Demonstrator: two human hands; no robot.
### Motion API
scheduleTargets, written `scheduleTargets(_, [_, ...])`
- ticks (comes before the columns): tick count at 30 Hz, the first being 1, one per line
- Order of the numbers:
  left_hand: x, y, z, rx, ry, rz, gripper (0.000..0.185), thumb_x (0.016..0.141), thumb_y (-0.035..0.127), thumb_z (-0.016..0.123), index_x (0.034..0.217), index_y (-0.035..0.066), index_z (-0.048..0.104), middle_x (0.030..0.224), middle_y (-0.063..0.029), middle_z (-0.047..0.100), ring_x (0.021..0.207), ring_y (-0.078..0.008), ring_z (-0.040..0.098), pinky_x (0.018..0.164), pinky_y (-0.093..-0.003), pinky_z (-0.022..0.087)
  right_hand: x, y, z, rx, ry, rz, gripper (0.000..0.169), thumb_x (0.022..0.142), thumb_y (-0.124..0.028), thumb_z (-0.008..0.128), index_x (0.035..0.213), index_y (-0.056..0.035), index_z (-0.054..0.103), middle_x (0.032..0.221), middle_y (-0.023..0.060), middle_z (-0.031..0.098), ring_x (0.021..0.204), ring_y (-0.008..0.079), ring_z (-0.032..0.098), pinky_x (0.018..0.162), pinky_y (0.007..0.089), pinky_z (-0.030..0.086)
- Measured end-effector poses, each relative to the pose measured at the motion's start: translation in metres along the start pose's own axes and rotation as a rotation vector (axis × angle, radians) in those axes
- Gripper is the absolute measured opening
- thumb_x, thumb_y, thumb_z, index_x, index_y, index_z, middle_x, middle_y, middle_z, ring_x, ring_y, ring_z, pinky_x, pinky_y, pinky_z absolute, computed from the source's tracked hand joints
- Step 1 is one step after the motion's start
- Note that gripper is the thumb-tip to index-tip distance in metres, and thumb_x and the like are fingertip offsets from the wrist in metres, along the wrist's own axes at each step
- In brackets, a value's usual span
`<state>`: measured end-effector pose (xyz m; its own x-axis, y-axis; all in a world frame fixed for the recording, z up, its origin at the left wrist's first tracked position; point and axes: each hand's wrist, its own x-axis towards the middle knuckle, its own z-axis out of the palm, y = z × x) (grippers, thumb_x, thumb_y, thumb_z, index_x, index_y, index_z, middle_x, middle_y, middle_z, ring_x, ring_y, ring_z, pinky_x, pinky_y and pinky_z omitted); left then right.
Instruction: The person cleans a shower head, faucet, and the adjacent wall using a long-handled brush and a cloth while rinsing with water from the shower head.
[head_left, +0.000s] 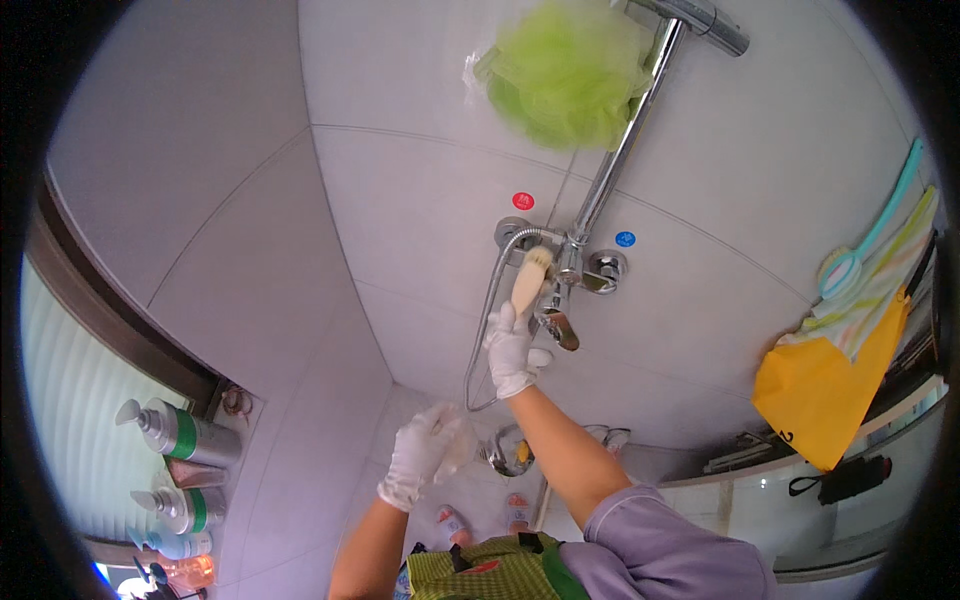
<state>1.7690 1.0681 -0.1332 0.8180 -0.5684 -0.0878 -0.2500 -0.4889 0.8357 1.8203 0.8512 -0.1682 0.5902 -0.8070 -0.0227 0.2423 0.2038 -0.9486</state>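
Observation:
My right hand (510, 352), in a white glove, grips a pale-handled brush (531, 281). Its bristles are at the metal shower mixer (570, 262), near the end of the flexible shower hose (487, 315). My left hand (416, 457), also gloved, is lower and to the left, closed on a whitish, translucent thing (456, 442) that I cannot name for certain. The mixer's lever (562, 330) points down beside my right hand. A chrome riser pipe (630, 142) runs up from the mixer.
A green mesh bath puff (570, 75) hangs by the pipe. Pump bottles (187, 435) line the left ledge. At right hang a turquoise-handled brush (844, 274) and a yellow cloth (832, 390). A round chrome fixture (510, 450) is low, near my feet.

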Motion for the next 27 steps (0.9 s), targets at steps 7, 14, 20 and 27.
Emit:
scheduleTargets(7, [-0.067, -0.085, 0.004, -0.303, -0.044, -0.363, 0.033, 0.087, 0.016, 0.064, 0.115, -0.001, 0.063, 0.106, -0.0148, 0.069, 0.091, -0.0152, 0.065, 0.077, -0.0288, 0.052, -0.014, -0.044, 0.041, 0.131, -0.082, 0.026, 0.030, 0.099, -0.034, 0.048, 0.099, -0.0051, 0.053, 0.066, -0.0020, 0.050, 0.052, 0.0070, 0.044, 0.048, 0.0244, 0.039])
scheduleTargets(14, [-0.094, -0.104, 0.006, -0.482, 0.058, -0.450, 0.032, 0.087, 0.011, 0.064, 0.116, -0.004, 0.062, 0.101, -0.0122, 0.069, 0.086, -0.0148, 0.065, 0.073, -0.0271, 0.053, -0.005, -0.005, 0.012, -0.075, -0.120, 0.074, 0.027, 0.101, -0.035, 0.044, 0.095, -0.0093, 0.049, 0.069, -0.0035, 0.044, 0.048, 0.0056, 0.036, 0.044, 0.0221, 0.033])
scheduleTargets(20, [-0.099, -0.112, 0.015, -0.632, 0.049, -0.475, 0.033, 0.088, 0.008, 0.063, 0.117, -0.006, 0.060, 0.098, -0.0115, 0.068, 0.084, -0.0143, 0.064, 0.072, -0.0278, 0.053, -0.007, 0.000, 0.003, -0.199, -0.084, 0.117, 0.024, 0.100, -0.031, 0.047, 0.101, -0.0081, 0.053, 0.069, -0.0031, 0.047, 0.049, 0.0055, 0.038, 0.043, 0.0219, 0.033])
scheduleTargets(27, [-0.106, -0.139, 0.023, -0.439, 0.030, -0.449, 0.032, 0.087, 0.010, 0.065, 0.115, -0.005, 0.061, 0.093, -0.0097, 0.069, 0.081, -0.0131, 0.062, 0.071, -0.0270, 0.052, -0.008, -0.042, 0.034, -0.025, -0.174, -0.013, 0.026, 0.099, -0.034, 0.048, 0.094, -0.0086, 0.050, 0.069, 0.0001, 0.049, 0.048, 0.0071, 0.040, 0.043, 0.0233, 0.036])
